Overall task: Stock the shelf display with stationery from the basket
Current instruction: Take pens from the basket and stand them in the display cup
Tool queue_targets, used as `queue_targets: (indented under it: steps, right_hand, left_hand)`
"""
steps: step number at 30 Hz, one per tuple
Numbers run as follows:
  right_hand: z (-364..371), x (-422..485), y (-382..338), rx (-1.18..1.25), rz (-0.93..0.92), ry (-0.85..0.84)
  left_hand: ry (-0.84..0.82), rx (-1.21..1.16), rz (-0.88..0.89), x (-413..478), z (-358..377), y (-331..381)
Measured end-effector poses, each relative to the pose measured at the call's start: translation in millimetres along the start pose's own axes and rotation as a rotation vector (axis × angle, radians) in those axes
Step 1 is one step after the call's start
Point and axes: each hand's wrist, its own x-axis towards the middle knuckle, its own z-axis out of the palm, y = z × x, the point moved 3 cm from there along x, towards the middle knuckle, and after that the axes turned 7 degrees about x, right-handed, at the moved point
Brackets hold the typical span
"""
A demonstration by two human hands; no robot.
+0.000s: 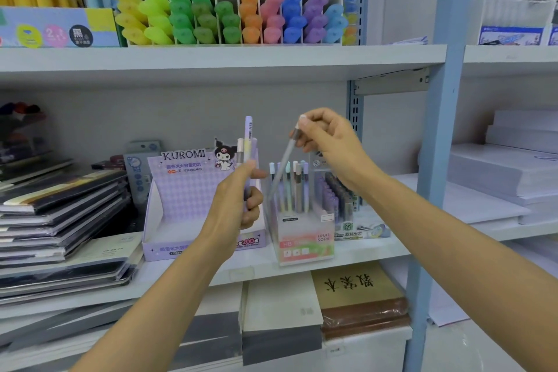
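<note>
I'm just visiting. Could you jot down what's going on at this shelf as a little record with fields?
Left hand: grips a small bunch of pens, upright
Right hand: pinches the top of a grey pen, tilted, tip toward the pen box
Pen box: clear, holds pastel pens standing
Beside it: purple Kuromi box
Shelf above: highlighters sorted by colour
</note>
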Motion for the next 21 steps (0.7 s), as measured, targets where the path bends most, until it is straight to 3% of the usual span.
queue_targets:
  steps: [7,17,21]
  right_hand:
    - [-10,-7,24,-0.319,-0.024,0.161]
    - [-18,-4,46,-0.571,-0.015,0.003]
    - [-16,-2,51,-0.555,-0.004,-0.046]
  left_hand:
    - [0.053,0.013,0.008,-1,-6,-12]
    - [0.075,-0.018,0.033,0,-19,-25]
    - [0.074,-0.019,0.039,2,-18,-27]
